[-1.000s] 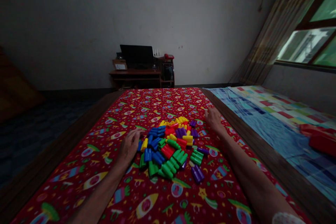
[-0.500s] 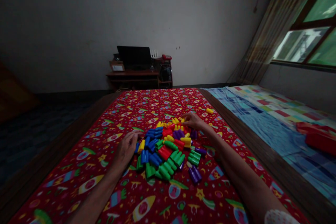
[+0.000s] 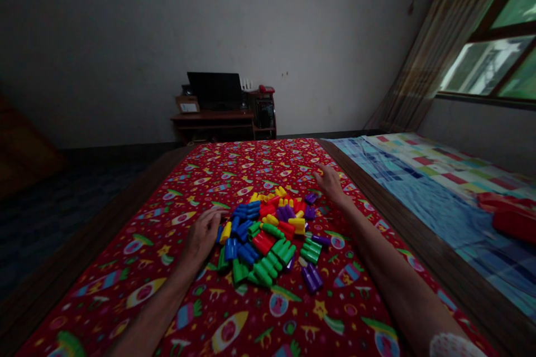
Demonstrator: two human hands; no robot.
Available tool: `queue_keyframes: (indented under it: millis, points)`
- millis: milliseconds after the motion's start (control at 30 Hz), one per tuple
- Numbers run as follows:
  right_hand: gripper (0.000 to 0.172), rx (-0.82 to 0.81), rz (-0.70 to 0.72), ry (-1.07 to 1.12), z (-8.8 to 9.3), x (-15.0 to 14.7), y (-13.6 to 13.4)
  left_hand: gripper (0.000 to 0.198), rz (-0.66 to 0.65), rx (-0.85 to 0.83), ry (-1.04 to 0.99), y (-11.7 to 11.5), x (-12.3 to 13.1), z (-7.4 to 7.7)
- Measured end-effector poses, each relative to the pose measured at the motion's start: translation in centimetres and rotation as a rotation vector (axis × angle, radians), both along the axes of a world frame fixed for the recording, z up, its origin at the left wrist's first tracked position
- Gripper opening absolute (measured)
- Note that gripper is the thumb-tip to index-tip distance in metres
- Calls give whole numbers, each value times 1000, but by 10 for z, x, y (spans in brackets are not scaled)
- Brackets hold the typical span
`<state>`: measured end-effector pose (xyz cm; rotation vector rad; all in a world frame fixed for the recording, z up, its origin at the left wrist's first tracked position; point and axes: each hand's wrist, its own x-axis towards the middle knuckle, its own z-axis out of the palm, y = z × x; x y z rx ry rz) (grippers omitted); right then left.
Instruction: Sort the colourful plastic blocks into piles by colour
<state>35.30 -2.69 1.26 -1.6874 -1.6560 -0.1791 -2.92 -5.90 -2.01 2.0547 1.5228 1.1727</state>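
On a red printed cloth (image 3: 234,312): toy blocks (image 3: 263,242) of ribbed plastic lie in a loose heap at the centre, between two bare hands.
Left hand (image 3: 204,233): rests on the cloth just beside the heap, near a yellow block (image 3: 226,231); its fingers are loosely bent, and how tightly they close cannot be told.
Right hand (image 3: 330,182): stretched past the far right side of the heap, fingers extended and parted in a wide grip; whatever lies under the palm is hidden.
Blue and green: blue blocks (image 3: 246,210) gather at the heap's left, green blocks (image 3: 268,269) along its near edge.
Red, yellow, purple: pieces mingle toward the far and right sides; one purple block (image 3: 312,278) lies nearest the camera, slightly apart from the main heap.
Right sleeve: a white cuff (image 3: 450,344) shows at the bottom edge.
Far wall: a desk (image 3: 211,115) bears a dark monitor (image 3: 214,90), with a red telephone (image 3: 267,89) to its right.
Window side: a curtain (image 3: 422,61) hangs beyond a bed (image 3: 427,206) spread with blue and patchwork covers.
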Motion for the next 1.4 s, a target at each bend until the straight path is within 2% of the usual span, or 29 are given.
queue_keyframes:
  millis: [200, 267, 333, 433, 600, 767, 900, 1000, 1067, 1100, 1167, 1267, 1333, 1400]
  points:
    - [38, -259, 375, -45, 9, -81, -4, 46, 0, -3, 5, -2, 0, 1]
    - [33, -354, 460, -30, 8, -93, -4, 46, -6, -7, 4, -2, -1, 1]
    - [33, -400, 473, 36, 7, -92, -2, 48, -8, -7, 1, -2, -1, 1]
    - [38, -315, 377, 175, 10, -72, 4, 47, -6, -5, 3, -2, 0, 1]
    - [41, -84, 98, 310, 14, -12, 9, 47, -5, -8, 5, -1, 0, 0]
    - [42, -87, -151, 295, 2, 38, 2, 47, 4, -6, 5, -1, 0, 0]
    - [36, -60, -266, 227, -3, 52, -4, 45, -2, -12, 16, -3, 0, 1]
    - [35, -7, -298, 220, 5, 45, -5, 47, -2, -6, 2, -3, 1, 1]
    - [35, 13, -227, 240, 15, 32, -3, 47, -1, -6, -4, -2, 1, 1]
    - [34, 4, -148, 245, 20, 22, -3, 48, 1, -10, -3, -2, 1, 1]
    - [31, -103, 98, 221, 28, -4, -3, 48, 4, -20, 3, -2, 1, 1]
    - [31, -372, 499, 75, 31, -47, -8, 49, 4, -19, -1, -2, 1, 1]
    - [37, -431, 615, -3, 27, -71, -12, 49, 2, -13, -2, -2, 1, 0]
    - [40, -436, 650, -21, 22, -88, -14, 49, 4, -5, 1, -1, 1, 0]
